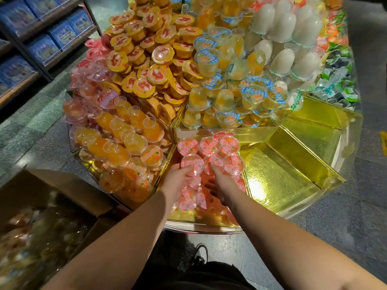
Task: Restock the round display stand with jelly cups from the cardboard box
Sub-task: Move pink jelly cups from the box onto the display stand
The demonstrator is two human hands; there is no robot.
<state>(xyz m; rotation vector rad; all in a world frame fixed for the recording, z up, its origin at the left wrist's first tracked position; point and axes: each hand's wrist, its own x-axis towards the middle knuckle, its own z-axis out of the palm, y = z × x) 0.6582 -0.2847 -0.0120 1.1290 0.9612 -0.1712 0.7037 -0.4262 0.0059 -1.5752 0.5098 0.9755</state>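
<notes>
On a grey speckled shop floor [343, 216], the left hand [178, 176] and right hand [219, 178] each pinch a pink-lidded clear plastic jelly cup [192, 164] in the nearest wedge of the gold-lined round display stand [293, 162]. Orange cups [117, 151] fill the neighbouring wedge. The open brown cardboard box [62, 185] sits left.

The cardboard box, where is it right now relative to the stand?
In the head view the cardboard box sits open on the floor at lower left, left of the left arm, beside the round display stand's orange-cup section.
</notes>
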